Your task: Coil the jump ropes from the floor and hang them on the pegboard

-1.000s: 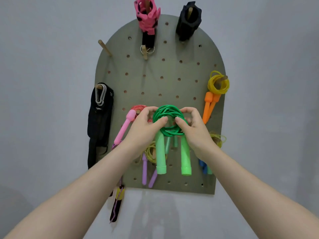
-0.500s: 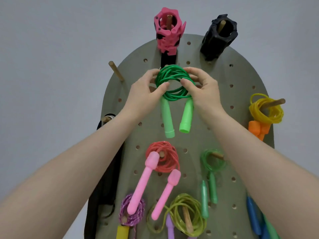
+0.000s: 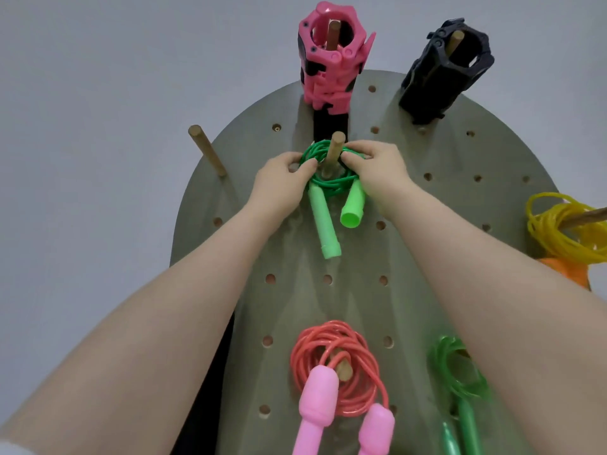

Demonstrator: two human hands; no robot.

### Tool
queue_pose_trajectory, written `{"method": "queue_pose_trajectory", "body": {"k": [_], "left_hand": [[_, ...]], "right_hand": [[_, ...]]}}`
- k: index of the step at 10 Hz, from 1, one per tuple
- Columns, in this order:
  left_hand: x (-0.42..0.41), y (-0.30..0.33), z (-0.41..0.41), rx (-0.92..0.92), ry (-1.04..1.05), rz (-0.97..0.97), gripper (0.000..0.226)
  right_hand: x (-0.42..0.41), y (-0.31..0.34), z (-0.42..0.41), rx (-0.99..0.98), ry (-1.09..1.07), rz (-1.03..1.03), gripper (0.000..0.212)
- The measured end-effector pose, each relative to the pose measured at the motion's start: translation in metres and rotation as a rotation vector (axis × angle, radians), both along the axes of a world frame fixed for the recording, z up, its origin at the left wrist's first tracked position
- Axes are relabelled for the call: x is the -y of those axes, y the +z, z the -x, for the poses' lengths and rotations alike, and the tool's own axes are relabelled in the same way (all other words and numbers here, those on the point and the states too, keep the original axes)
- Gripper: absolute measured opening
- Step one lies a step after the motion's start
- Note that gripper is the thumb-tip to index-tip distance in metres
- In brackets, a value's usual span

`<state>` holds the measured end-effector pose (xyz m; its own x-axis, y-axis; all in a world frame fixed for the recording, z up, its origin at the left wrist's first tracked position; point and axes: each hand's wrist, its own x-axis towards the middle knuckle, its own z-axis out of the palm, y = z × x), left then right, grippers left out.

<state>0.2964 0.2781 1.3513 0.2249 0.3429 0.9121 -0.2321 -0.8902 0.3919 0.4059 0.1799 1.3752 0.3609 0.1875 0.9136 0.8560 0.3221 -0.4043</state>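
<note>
A coiled green jump rope [image 3: 331, 183] with two light green handles sits around a wooden peg [image 3: 333, 152] near the top of the grey-green pegboard [image 3: 427, 224]. My left hand [image 3: 279, 182] pinches the coil's left side. On the right side my right hand [image 3: 377, 172] pinches the coil. The handles hang down below the peg between my wrists.
A pink collar [image 3: 328, 64] and a black collar [image 3: 443, 67] sit on the top pegs. A bare peg [image 3: 207, 154] sticks out at upper left. Lower down hang a red rope with pink handles [image 3: 335, 372], a green rope [image 3: 460, 372] and a yellow rope [image 3: 568, 228].
Both hands carried the green coil up the board and slid it over the wooden peg below the pink collar. The view moved closer to the board.
</note>
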Motion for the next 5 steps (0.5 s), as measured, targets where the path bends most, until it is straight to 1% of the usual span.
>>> {"method": "queue_pose_trajectory", "body": {"k": [1, 2, 3, 4, 5], "left_hand": [[-0.009, -0.007, -0.011, 0.041, 0.079, 0.019, 0.028], [-0.008, -0.01, -0.016, 0.051, 0.127, 0.03, 0.036], [-0.002, -0.014, -0.016, 0.003, 0.132, 0.046, 0.053], [0.016, -0.044, -0.015, -0.086, 0.072, 0.043, 0.066], [0.032, -0.075, -0.01, -0.124, 0.01, 0.102, 0.065]], "right_hand": [[-0.011, -0.013, -0.004, 0.09, -0.376, -0.007, 0.034], [-0.016, -0.032, -0.007, 0.318, -0.849, 0.093, 0.044], [-0.008, -0.044, -0.009, 0.301, -0.739, 0.244, 0.056], [0.009, -0.072, -0.004, 0.189, -0.517, 0.304, 0.066], [0.028, -0.111, 0.002, 0.126, -0.378, 0.313, 0.066]]}}
